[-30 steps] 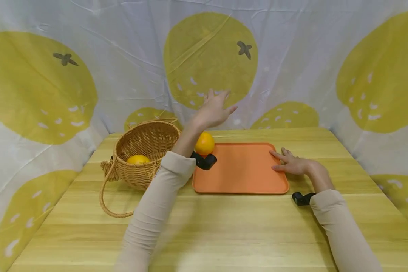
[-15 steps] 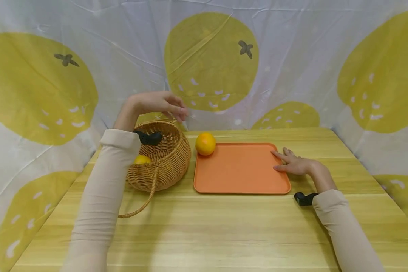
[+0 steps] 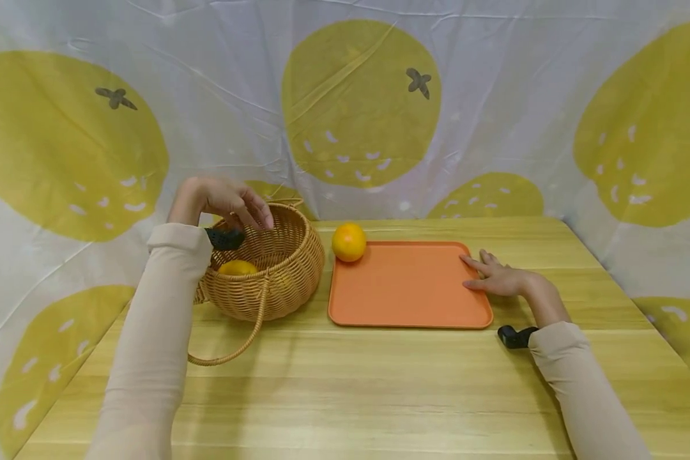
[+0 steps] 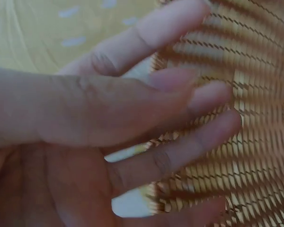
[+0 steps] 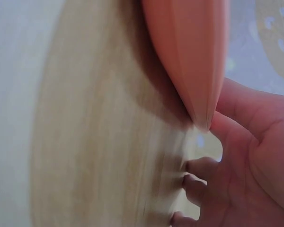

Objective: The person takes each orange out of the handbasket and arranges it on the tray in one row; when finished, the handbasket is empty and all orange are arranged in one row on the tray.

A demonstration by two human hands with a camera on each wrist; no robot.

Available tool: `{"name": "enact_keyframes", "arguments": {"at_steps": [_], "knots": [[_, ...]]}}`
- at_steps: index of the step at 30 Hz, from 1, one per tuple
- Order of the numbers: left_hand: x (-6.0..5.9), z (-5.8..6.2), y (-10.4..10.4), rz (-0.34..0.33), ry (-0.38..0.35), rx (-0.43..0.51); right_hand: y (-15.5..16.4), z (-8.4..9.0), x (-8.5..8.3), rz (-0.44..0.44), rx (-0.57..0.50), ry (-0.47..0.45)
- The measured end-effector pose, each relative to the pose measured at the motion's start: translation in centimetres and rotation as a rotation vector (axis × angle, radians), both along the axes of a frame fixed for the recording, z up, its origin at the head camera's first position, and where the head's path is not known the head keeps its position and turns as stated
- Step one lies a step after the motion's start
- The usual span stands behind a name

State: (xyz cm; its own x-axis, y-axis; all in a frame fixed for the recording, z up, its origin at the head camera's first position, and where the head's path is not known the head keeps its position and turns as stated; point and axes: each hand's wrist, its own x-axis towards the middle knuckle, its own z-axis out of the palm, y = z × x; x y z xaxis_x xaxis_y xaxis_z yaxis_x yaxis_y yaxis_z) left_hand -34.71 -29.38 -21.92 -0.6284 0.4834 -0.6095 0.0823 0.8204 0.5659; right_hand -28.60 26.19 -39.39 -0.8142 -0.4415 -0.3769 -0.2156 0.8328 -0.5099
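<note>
My left hand (image 3: pixel 230 201), fingers loosely bent, hangs over the mouth of a round wicker basket (image 3: pixel 287 281) and holds nothing. In the left wrist view, the spread fingers (image 4: pixel 194 146) stand before the woven inner wall. Inside the basket lies a yellow-orange fruit (image 3: pixel 238 268), partly hidden by the rim. An orange (image 3: pixel 349 242) rests at the back left corner of an orange tray (image 3: pixel 408 287). My right hand (image 3: pixel 500 279) touches the tray's right edge with its thumb and forefinger; in the right wrist view, its other fingertips (image 5: pixel 199 165) reach the table.
The basket's looped handle (image 3: pixel 230 359) hangs down onto the wooden table (image 3: pixel 379 396) in front. A pale curtain (image 3: pixel 494 96) with large yellow fruit prints surrounds the table at the back and sides.
My left hand has swung left from above the orange to the basket and lowered over its mouth, its fingers now bent downward. My right hand and the tray stay in place.
</note>
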Motion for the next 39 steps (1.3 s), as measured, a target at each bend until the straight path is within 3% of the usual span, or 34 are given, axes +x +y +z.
{"name": "enact_keyframes", "arguments": {"at_steps": [7,13,18,21,27,29,33,39], "knots": [[-0.8,-2.5,-1.4,0.044,-0.148,-0.054,-0.3,0.1,-0.1,0.008,-0.005,-0.007],[-0.5,-4.0,-2.0,0.135,-0.229,-0.1,-0.5,0.3,-0.2,0.01,-0.002,0.002],[-0.3,-4.4,-1.8,0.188,-0.268,-0.097,-0.5,0.3,-0.2,0.003,0.001,0.003],[-0.4,-4.4,-1.6,0.177,-0.282,-0.109,-0.5,0.3,-0.1,-0.003,0.006,0.003],[-0.8,-4.7,-1.7,0.093,-0.265,-0.181,-0.3,0.2,0.0,-0.008,-0.001,0.001],[-1.0,-4.9,-1.9,0.1,-0.279,-0.186,-0.2,0.1,0.0,-0.012,-0.002,-0.004],[-1.0,-5.3,-2.0,0.127,-0.332,-0.156,-0.2,-0.1,-0.1,-0.016,0.002,-0.008],[-0.4,-5.7,-1.9,0.249,-0.382,-0.118,-0.3,-0.1,0.0,-0.013,-0.004,-0.004]]}}
